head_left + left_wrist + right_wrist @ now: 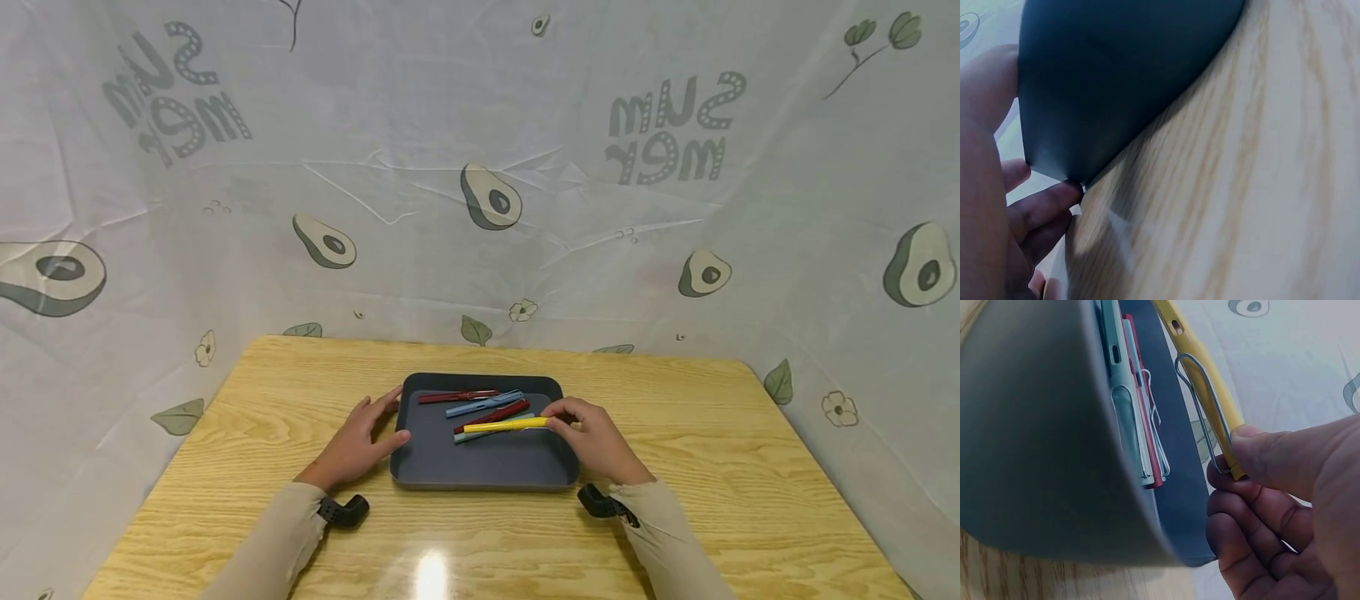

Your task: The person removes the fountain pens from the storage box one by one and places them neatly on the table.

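My right hand [592, 437] pinches a yellow pen [504, 425] by its clip end, between thumb and fingers. In the right wrist view this pen [1204, 381] is raised and tilted above the others. Below it in the dark grey tray [487, 468] lie a mint-green pen [463, 437], a dark red pen [517, 408], a blue pen [465, 409] and another dark red pen [442, 398]. At the tray's left side, my left hand [356, 446] holds the edge, thumb over the rim. In the left wrist view, its fingertips touch the tray's outer corner [1079, 172].
The tray stands on a light wood-grain table [675, 417]. Behind and at the sides hangs a pale curtain [412, 250] printed with avocados and leaves. Both wrists wear black strapped devices [345, 510].
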### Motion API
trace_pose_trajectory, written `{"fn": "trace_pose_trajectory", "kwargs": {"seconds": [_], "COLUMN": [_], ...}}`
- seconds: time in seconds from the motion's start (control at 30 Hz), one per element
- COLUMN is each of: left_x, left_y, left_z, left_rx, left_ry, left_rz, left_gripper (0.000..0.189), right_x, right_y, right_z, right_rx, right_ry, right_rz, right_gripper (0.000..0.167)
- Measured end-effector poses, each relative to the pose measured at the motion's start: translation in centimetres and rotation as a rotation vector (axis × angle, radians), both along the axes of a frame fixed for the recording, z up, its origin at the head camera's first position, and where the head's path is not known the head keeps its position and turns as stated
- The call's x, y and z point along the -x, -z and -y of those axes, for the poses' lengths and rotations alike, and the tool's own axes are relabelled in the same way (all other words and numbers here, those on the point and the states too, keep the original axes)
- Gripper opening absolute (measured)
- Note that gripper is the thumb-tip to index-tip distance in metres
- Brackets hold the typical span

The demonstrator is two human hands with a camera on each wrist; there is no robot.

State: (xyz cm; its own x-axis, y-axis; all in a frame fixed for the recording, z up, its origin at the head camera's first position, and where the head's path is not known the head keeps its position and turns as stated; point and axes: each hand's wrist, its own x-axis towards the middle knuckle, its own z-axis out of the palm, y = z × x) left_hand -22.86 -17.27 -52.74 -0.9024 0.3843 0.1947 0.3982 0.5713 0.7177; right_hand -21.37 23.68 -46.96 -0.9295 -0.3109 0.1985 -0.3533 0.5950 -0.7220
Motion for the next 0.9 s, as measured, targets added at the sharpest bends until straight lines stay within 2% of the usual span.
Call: {"fn": "trace_pose_trajectory", "kwargs": {"seconds": [0.27, 0.6, 0.9], "left_x": [-0.17, 0.18, 0.06], "left_y": [0.06, -0.08, -0.34], "left_z": [-0.19, -0.57, -0.25], "left_rx": [-0.002, -0.001, 0.004], "left_ry": [0.010, 0.024, 0.009], "left_rz": [-0.005, -0.019, -0.022], "left_gripper": [0.079, 0.078, 0.079], "right_x": [-0.01, 0.36, 0.65], "right_y": [0.28, 0.50, 0.09], "right_z": [-0.21, -0.68, -0.32], "right_rx": [0.005, 0.003, -0.001], "right_ry": [-0.013, -0.020, -0.007], "right_rz": [-0.010, -0.024, -0.016], "right_gripper": [0.013, 0.012, 0.012]}}
